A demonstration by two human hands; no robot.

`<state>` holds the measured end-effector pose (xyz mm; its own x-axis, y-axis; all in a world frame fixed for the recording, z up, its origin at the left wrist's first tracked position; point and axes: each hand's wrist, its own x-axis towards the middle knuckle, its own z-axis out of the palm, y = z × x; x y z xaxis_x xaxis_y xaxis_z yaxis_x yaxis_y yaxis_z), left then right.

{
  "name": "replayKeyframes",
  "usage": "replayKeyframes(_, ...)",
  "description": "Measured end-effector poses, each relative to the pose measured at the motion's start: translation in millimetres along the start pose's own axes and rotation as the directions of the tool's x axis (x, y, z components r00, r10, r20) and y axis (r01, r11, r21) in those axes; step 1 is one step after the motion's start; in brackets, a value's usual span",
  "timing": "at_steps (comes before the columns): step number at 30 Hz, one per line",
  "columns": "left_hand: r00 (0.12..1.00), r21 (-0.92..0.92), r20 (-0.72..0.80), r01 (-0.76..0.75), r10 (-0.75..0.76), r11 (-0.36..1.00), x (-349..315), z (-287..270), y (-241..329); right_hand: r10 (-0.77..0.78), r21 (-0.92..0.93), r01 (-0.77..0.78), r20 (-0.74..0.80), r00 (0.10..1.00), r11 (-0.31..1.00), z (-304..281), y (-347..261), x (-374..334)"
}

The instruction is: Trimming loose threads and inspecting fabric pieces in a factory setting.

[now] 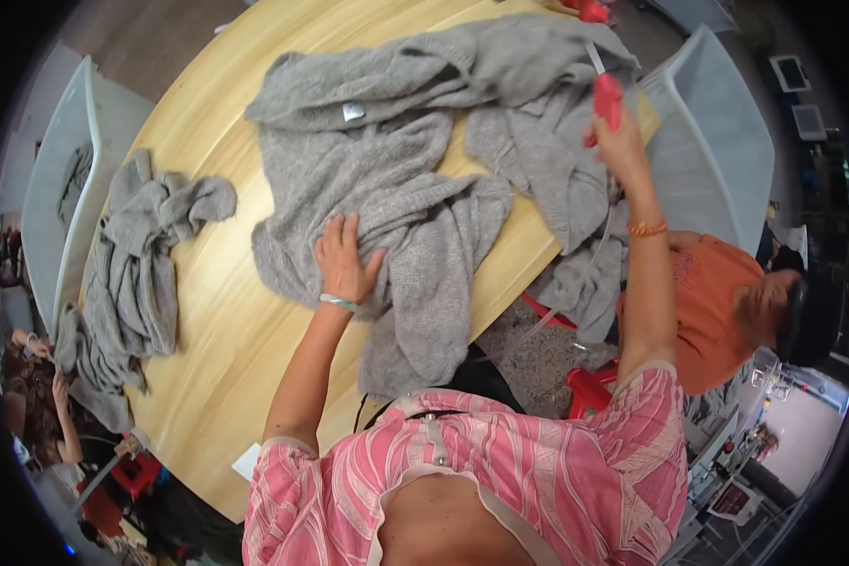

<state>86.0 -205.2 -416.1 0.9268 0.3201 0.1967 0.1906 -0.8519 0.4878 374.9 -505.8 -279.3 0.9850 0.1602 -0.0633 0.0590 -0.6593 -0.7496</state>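
Observation:
Grey knitted sweaters [349,156] lie spread and partly folded over one another on the pale wooden table [212,311]. My left hand [343,264] rests flat on the knit near the middle, fingers apart. At the far right, my right hand [619,149] is closed round a red air blow gun [608,99], its thin metal nozzle pointing away over the far edge of the knit. A clear hose [591,259] trails down below that hand. One small white label [353,111] shows on the upper sweater.
Another heap of grey knitwear [137,269] lies along the table's left side. Pale bins stand at the left [66,189] and right [717,141]. Someone in an orange shirt [712,311] sits close on my right; another person's hands [57,387] are at the far left.

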Motion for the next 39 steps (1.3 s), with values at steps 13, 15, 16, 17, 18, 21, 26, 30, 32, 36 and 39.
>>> replayKeyframes(13, 0.859, -0.31, 0.086, 0.505, -0.505, 0.806, -62, -136, -73, -0.172, -0.025, 0.206, 0.459, 0.871, 0.978, 134, 8, -128)
replayKeyframes(15, 0.843, -0.228, 0.036, 0.53, -0.537, 0.817, -93, -158, -106, -0.16, -0.04, 0.2, 0.456, 0.876, 0.979, 144, 10, -134)
replayKeyframes(16, 0.826, -0.144, -0.013, 0.555, -0.563, 0.819, -111, -166, -121, -0.145, -0.056, 0.19, 0.449, 0.881, 0.98, 146, 9, -135)
replayKeyframes(17, 0.821, -0.141, -0.023, 0.562, -0.57, 0.815, -131, -171, -132, -0.156, -0.05, 0.2, 0.457, 0.876, 0.979, 147, 6, -138)
replayKeyframes(18, 0.759, 0.049, -0.003, 0.65, -0.651, 0.758, -153, -174, -142, -0.163, -0.047, 0.21, 0.478, 0.863, 0.977, 146, 2, -143)
replayKeyframes(21, 0.737, 0.273, -0.068, 0.662, -0.672, 0.698, -213, -164, -164, -0.182, -0.049, 0.244, 0.529, 0.829, 0.969, 150, -8, -162)
replayKeyframes(26, 0.822, -0.122, -0.212, 0.515, -0.529, 0.849, -159, -135, -130, -0.209, -0.08, 0.308, 0.574, 0.791, 0.948, 162, -14, -179)
replayKeyframes(30, 0.909, -0.152, -0.116, 0.383, -0.401, 0.911, -71, -120, -109, -0.17, 0.117, 0.123, 0.691, 0.703, 0.985, 197, -32, -180)
replayKeyframes(32, 0.941, -0.086, -0.054, 0.33, -0.335, 0.94, -43, -103, -109, -0.138, 0.204, -0.028, 0.749, 0.648, 0.979, 220, -46, -177)
replayKeyframes(36, 0.893, -0.146, 0.219, 0.429, -0.393, 0.892, -10, -95, -90, -0.175, 0.381, -0.339, 0.845, 0.505, 0.86, 256, -51, -160)
replayKeyframes(39, 0.894, -0.137, 0.284, 0.396, -0.347, 0.908, -10, -114, -69, -0.201, 0.425, -0.43, 0.857, 0.475, 0.797, 271, -55, -156)
